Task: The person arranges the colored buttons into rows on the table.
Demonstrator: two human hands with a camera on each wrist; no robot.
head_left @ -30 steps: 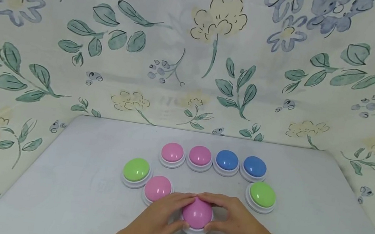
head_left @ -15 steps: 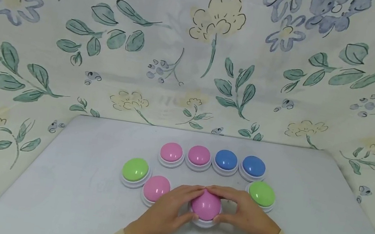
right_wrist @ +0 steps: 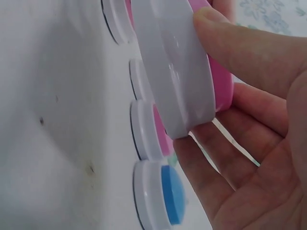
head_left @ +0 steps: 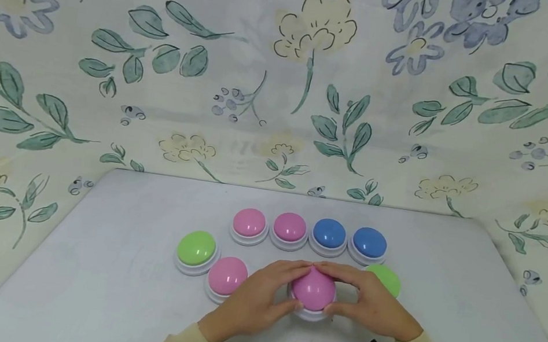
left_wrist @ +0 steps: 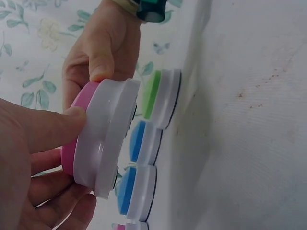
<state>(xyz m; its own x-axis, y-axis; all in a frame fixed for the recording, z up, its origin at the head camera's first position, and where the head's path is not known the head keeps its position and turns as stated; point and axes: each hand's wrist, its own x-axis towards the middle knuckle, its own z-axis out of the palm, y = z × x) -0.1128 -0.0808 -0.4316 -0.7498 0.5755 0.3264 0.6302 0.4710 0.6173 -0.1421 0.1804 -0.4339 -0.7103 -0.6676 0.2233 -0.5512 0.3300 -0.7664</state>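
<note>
Both hands hold one pink push button (head_left: pixel 313 289) with a white round base, at the front middle of the head view. My left hand (head_left: pixel 264 295) grips its left side, thumb at the near edge and fingers round the far side. From the right, my right hand (head_left: pixel 373 302) grips it the same way. In the left wrist view the white base (left_wrist: pixel 103 139) is raised off the table, its underside showing. A second pink button (head_left: pixel 228 275) stands just left of my left hand. Behind my right hand, a green button (head_left: pixel 386 279) is partly hidden.
Along the back stand two pink buttons, one at the left end (head_left: pixel 249 223), and two blue buttons, one at the right end (head_left: pixel 369 243). Another green button (head_left: pixel 196 249) is at the left. The white table (head_left: pixel 95 286) ends at a floral cloth (head_left: pixel 245 73) behind.
Both hands have carried the pink button away from the table's near edge and slightly to the right. My right hand now covers part of the right green button. The other buttons stay in place.
</note>
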